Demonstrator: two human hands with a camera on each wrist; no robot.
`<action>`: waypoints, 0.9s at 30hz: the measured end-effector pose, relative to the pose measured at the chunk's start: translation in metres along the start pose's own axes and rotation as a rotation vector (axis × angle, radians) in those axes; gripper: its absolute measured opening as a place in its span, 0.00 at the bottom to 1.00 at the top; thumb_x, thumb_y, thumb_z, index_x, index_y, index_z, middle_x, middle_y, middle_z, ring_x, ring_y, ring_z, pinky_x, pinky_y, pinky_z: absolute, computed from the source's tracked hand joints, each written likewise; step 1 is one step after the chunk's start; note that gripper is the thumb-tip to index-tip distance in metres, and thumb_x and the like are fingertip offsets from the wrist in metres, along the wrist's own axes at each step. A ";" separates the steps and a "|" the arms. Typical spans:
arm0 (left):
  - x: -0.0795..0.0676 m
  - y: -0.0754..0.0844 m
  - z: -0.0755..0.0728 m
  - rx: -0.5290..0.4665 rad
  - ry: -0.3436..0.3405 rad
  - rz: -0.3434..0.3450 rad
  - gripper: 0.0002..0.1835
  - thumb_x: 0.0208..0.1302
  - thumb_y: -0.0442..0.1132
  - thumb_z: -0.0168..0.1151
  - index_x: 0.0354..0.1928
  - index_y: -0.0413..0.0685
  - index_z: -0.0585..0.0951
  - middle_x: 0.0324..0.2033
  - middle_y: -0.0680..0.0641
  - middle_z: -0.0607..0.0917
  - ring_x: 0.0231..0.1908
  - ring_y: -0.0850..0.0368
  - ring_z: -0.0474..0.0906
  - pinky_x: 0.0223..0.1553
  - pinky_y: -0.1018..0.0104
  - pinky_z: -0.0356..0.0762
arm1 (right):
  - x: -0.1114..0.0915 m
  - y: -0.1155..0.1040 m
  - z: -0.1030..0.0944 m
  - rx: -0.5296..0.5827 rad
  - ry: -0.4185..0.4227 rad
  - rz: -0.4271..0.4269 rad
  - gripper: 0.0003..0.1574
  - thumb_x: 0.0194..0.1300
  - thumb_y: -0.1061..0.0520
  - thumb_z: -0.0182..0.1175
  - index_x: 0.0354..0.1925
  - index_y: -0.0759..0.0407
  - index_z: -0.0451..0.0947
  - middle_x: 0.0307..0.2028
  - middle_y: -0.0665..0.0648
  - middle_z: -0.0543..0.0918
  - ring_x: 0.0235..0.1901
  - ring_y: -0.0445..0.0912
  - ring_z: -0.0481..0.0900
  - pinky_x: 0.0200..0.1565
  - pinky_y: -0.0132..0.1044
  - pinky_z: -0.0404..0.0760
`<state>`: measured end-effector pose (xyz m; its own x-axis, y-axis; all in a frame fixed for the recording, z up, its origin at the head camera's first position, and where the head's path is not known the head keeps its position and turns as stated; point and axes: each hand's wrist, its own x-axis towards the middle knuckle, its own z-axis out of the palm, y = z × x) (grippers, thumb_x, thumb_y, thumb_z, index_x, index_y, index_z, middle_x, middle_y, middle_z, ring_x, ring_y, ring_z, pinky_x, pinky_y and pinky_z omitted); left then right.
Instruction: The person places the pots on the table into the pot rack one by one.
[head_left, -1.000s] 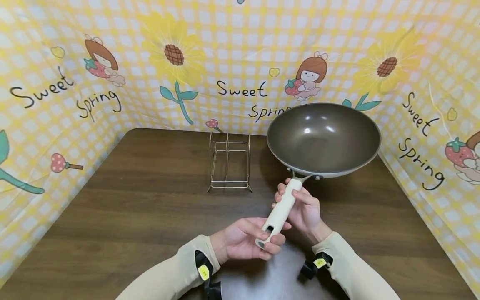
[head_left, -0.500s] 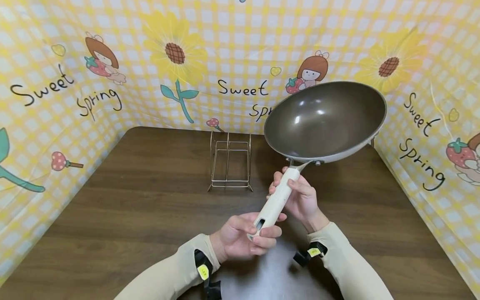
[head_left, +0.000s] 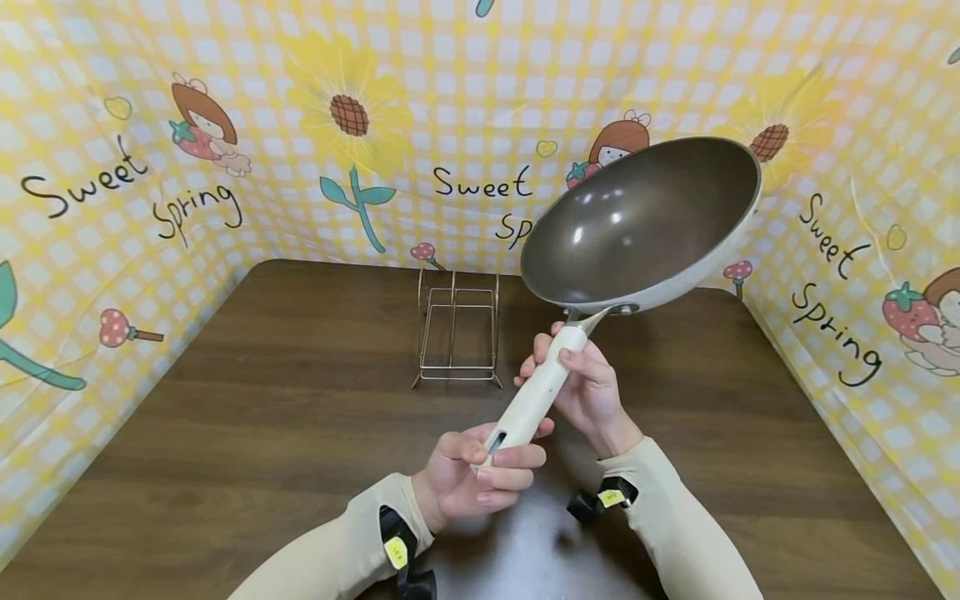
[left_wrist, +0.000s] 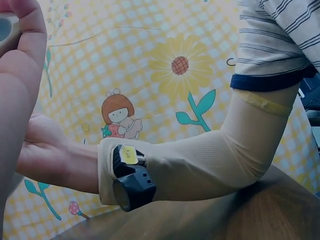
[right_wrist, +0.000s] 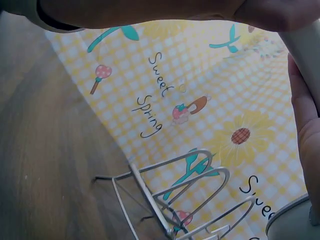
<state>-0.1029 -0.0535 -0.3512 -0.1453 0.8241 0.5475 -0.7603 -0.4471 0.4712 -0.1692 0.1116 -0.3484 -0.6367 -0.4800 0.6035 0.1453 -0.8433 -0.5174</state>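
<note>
A deep frying pan with a dark brown inside and a pale outside is held above the table, its bowl tilted up and to the right. My right hand grips its cream handle close to the bowl, thumb on top. At the handle's tail, around the hanging hole, my left hand holds on with thumb and fingers. The left wrist view catches the grey tip of the handle among the fingers. In the right wrist view the pan's edge enters at the lower right corner.
A silver wire rack with upright loops stands on the brown wooden table, left of the pan. Yellow checked cloth with flowers and lettering walls in the back and sides.
The pan has risen and tilted further, its right side lifting higher. Both hands have shifted a little up and to the left with the handle. The rack stays put.
</note>
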 end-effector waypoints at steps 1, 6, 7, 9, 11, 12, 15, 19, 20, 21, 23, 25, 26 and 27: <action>0.000 0.000 0.001 -0.010 -0.007 0.001 0.30 0.57 0.37 0.58 0.62 0.50 0.61 0.29 0.57 0.62 0.23 0.67 0.58 0.25 0.79 0.64 | 0.002 0.001 0.001 0.002 -0.005 -0.004 0.13 0.62 0.66 0.48 0.47 0.62 0.63 0.35 0.62 0.74 0.38 0.56 0.79 0.47 0.49 0.75; 0.002 0.002 0.005 -0.036 -0.048 0.001 0.30 0.58 0.36 0.58 0.63 0.51 0.61 0.27 0.57 0.62 0.22 0.67 0.58 0.26 0.79 0.66 | 0.010 0.002 0.005 0.015 -0.042 -0.022 0.14 0.62 0.67 0.49 0.47 0.62 0.61 0.33 0.62 0.74 0.37 0.55 0.80 0.45 0.49 0.77; 0.003 0.003 0.006 -0.034 -0.053 0.000 0.30 0.58 0.36 0.58 0.63 0.51 0.61 0.27 0.57 0.62 0.22 0.67 0.58 0.26 0.79 0.66 | 0.011 0.002 0.006 0.016 -0.050 -0.023 0.14 0.62 0.67 0.49 0.47 0.62 0.61 0.33 0.62 0.74 0.36 0.55 0.80 0.44 0.49 0.77; 0.003 0.003 0.008 -0.027 -0.060 -0.003 0.30 0.57 0.36 0.58 0.63 0.52 0.61 0.27 0.57 0.62 0.22 0.67 0.59 0.26 0.79 0.66 | 0.015 0.002 0.007 0.020 -0.064 -0.021 0.14 0.62 0.66 0.49 0.47 0.62 0.61 0.33 0.61 0.74 0.35 0.55 0.80 0.43 0.49 0.78; 0.003 0.004 0.009 -0.014 -0.064 -0.005 0.30 0.57 0.37 0.58 0.63 0.52 0.62 0.27 0.57 0.62 0.22 0.67 0.59 0.26 0.79 0.67 | 0.018 0.003 0.009 0.021 -0.074 -0.017 0.14 0.62 0.66 0.49 0.47 0.61 0.61 0.33 0.62 0.75 0.35 0.55 0.80 0.43 0.48 0.78; 0.003 0.005 0.009 -0.006 -0.066 -0.006 0.30 0.57 0.37 0.58 0.63 0.53 0.62 0.27 0.57 0.62 0.22 0.67 0.59 0.26 0.79 0.67 | 0.019 0.003 0.009 0.022 -0.079 -0.013 0.14 0.62 0.66 0.49 0.47 0.61 0.61 0.33 0.62 0.75 0.34 0.54 0.80 0.42 0.48 0.78; 0.002 0.007 0.010 0.017 -0.073 -0.010 0.30 0.57 0.38 0.58 0.63 0.54 0.61 0.27 0.57 0.63 0.22 0.67 0.60 0.26 0.79 0.68 | 0.023 0.002 0.010 0.023 -0.091 0.001 0.14 0.62 0.67 0.49 0.47 0.61 0.62 0.33 0.62 0.75 0.34 0.55 0.80 0.42 0.49 0.78; 0.001 0.009 0.009 0.072 -0.079 -0.015 0.30 0.58 0.38 0.57 0.63 0.55 0.61 0.27 0.56 0.63 0.23 0.67 0.61 0.28 0.78 0.69 | 0.027 0.002 0.010 0.025 -0.109 0.019 0.13 0.62 0.67 0.48 0.46 0.62 0.62 0.32 0.62 0.75 0.33 0.55 0.80 0.41 0.49 0.78; 0.001 0.010 0.008 0.090 -0.080 -0.015 0.30 0.58 0.39 0.57 0.63 0.55 0.60 0.28 0.56 0.63 0.24 0.67 0.61 0.28 0.78 0.69 | 0.028 0.001 0.010 0.026 -0.113 0.022 0.13 0.62 0.67 0.49 0.46 0.62 0.61 0.32 0.62 0.75 0.33 0.55 0.80 0.41 0.49 0.78; 0.000 0.011 0.008 0.109 -0.079 -0.015 0.30 0.58 0.39 0.56 0.63 0.55 0.60 0.28 0.56 0.63 0.24 0.67 0.62 0.29 0.77 0.69 | 0.029 0.001 0.010 0.024 -0.117 0.023 0.13 0.62 0.67 0.48 0.46 0.62 0.62 0.32 0.62 0.75 0.33 0.55 0.80 0.41 0.49 0.78; -0.001 0.013 0.006 0.145 -0.069 -0.013 0.30 0.59 0.39 0.56 0.63 0.54 0.59 0.28 0.56 0.64 0.25 0.67 0.63 0.29 0.77 0.69 | 0.031 0.000 0.010 0.019 -0.121 0.025 0.13 0.62 0.67 0.49 0.46 0.62 0.62 0.32 0.62 0.75 0.33 0.55 0.80 0.41 0.49 0.78; -0.003 0.015 0.005 0.184 -0.047 -0.011 0.30 0.59 0.39 0.55 0.63 0.54 0.59 0.28 0.56 0.65 0.25 0.67 0.64 0.28 0.77 0.70 | 0.032 -0.001 0.010 0.008 -0.121 0.029 0.13 0.62 0.67 0.48 0.46 0.62 0.62 0.32 0.62 0.75 0.32 0.55 0.80 0.41 0.49 0.78; -0.005 0.015 0.004 0.208 -0.028 -0.010 0.29 0.60 0.39 0.55 0.63 0.54 0.59 0.29 0.57 0.65 0.25 0.67 0.65 0.28 0.77 0.70 | 0.033 -0.001 0.010 0.000 -0.119 0.032 0.13 0.63 0.67 0.48 0.46 0.62 0.62 0.32 0.62 0.75 0.32 0.55 0.80 0.41 0.49 0.78; -0.006 0.016 0.003 0.237 -0.004 -0.009 0.28 0.61 0.39 0.55 0.63 0.54 0.59 0.29 0.56 0.66 0.24 0.67 0.65 0.27 0.77 0.70 | 0.034 -0.002 0.010 -0.011 -0.117 0.035 0.13 0.63 0.68 0.48 0.46 0.62 0.62 0.32 0.63 0.75 0.32 0.55 0.80 0.41 0.49 0.78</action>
<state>-0.1118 -0.0667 -0.3449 -0.1357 0.8273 0.5451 -0.5920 -0.5088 0.6250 -0.1836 0.0948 -0.3214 -0.5381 -0.5349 0.6514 0.1578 -0.8231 -0.5456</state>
